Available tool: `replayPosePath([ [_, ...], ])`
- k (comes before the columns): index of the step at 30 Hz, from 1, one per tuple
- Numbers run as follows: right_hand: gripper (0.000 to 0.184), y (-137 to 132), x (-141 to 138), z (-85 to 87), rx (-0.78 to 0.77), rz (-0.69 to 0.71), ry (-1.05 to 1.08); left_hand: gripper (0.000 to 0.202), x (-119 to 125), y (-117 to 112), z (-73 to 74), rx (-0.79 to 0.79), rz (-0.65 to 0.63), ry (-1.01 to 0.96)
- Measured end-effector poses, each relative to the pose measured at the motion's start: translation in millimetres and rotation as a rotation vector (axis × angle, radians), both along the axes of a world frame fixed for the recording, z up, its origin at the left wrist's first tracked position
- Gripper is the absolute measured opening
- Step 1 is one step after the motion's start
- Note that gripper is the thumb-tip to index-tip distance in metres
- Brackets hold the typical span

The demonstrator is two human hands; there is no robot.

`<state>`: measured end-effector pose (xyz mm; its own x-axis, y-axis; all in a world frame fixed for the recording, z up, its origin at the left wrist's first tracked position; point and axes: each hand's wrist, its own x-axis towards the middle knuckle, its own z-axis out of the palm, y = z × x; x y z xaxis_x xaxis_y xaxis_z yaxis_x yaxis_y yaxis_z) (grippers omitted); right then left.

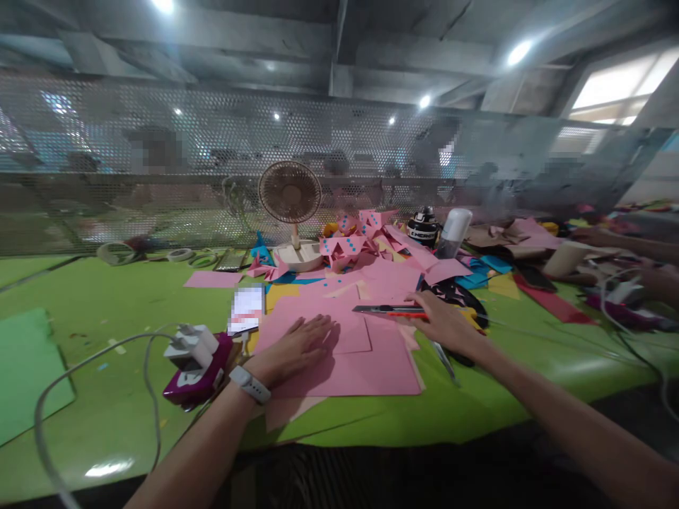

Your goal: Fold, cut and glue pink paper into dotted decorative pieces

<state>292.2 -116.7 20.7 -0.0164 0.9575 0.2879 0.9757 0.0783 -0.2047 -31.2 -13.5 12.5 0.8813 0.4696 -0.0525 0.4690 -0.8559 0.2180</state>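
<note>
My left hand (302,346) lies flat on a sheet of pink paper (371,371), fingers stretched toward the right. Under its fingertips is the edge of a smaller pink piece (353,337) on top of the sheet. My right hand (438,318) grips a utility knife (392,309) with a red and dark body, its blade pointing left above the pink paper. Whether the blade touches the paper I cannot tell. Just below my right hand, partly hidden, are metal scissor-like blades (444,362). A phone (247,309) with a lit screen lies beyond my left hand.
A purple power strip (199,378) with white chargers and a looping cable stands left. At the back are a small fan (290,198), pink paper scraps (382,247), a dark jar (423,226) and a white-capped bottle (455,230). Another person's arm (631,247) reaches in at far right.
</note>
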Motion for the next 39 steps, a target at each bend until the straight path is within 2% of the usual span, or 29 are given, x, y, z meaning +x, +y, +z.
replayPosePath([
  [4, 0.030, -10.5, 1.3, -3.8, 0.069, 0.008, -0.082, 0.054, 0.3, 0.3, -2.2, -0.009, -0.003, -0.004],
  [7, 0.036, -20.1, 0.7, -14.9, 0.181, -0.071, -0.152, 0.053, 0.0, -0.8, -1.8, -0.007, 0.000, -0.001],
  [11, 0.040, -22.0, 3.3, -29.4, 0.287, -0.106, -0.261, 0.054, 1.0, -4.3, 1.1, -0.002, 0.017, 0.011],
  [15, 0.042, -20.6, 4.6, -27.4, 0.357, -0.113, -0.240, 0.053, 3.4, -6.5, 3.4, 0.003, 0.043, 0.034],
  [18, 0.043, -35.7, -5.1, -29.1, 0.338, -0.046, -0.116, 0.053, 4.2, -5.1, 2.3, 0.009, 0.037, 0.040],
  [21, 0.044, -55.1, -22.3, -42.9, 0.358, -0.069, -0.013, 0.053, 4.1, -2.3, -0.5, 0.018, 0.027, 0.039],
  [23, 0.042, -61.2, -30.6, -52.8, 0.333, -0.030, -0.003, 0.054, 3.8, -0.8, -2.2, 0.014, 0.027, 0.039],
  [26, 0.043, -58.0, -29.6, -57.6, 0.251, -0.012, 0.063, 0.054, 3.4, -0.2, -2.8, 0.007, 0.028, 0.040],
  [31, 0.038, -47.3, -9.5, -47.2, 0.156, -0.037, 0.101, 0.053, 4.3, -3.7, 2.0, -0.003, 0.030, 0.051],
  [39, 0.038, -34.0, -9.4, -48.4, 0.164, -0.037, 0.106, 0.053, 7.1, -6.4, 6.2, -0.012, 0.050, 0.069],
])
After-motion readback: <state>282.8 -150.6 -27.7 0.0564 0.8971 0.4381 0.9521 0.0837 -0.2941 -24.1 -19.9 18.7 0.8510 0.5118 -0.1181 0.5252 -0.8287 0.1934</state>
